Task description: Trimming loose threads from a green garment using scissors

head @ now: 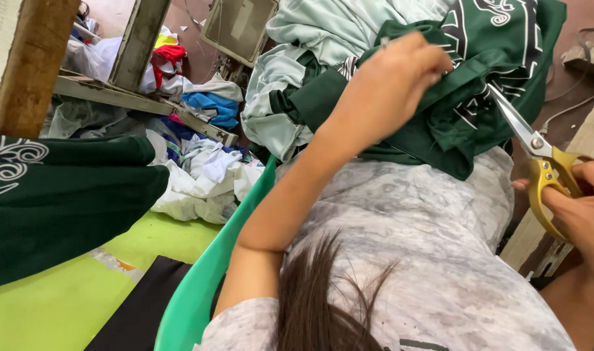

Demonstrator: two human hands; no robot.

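My left hand (384, 88) pinches a fold of dark green printed fabric (466, 97) that lies bunched on my lap together with pale mint cloth (297, 71). My right hand (586, 208) grips gold-handled scissors (547, 166) at the right edge. Their steel blades point up-left and touch the green fabric just right of my left hand. My grey patterned shirt (427, 240) and a strand of my hair fill the lower middle.
Another dark green printed piece (56, 201) drapes at the left. A heap of white, blue and red cloth (199, 162) lies on the floor beyond a metal frame (134, 101). A green plastic rim (206, 279) curves by my arm; a wooden post (30, 65) stands far left.
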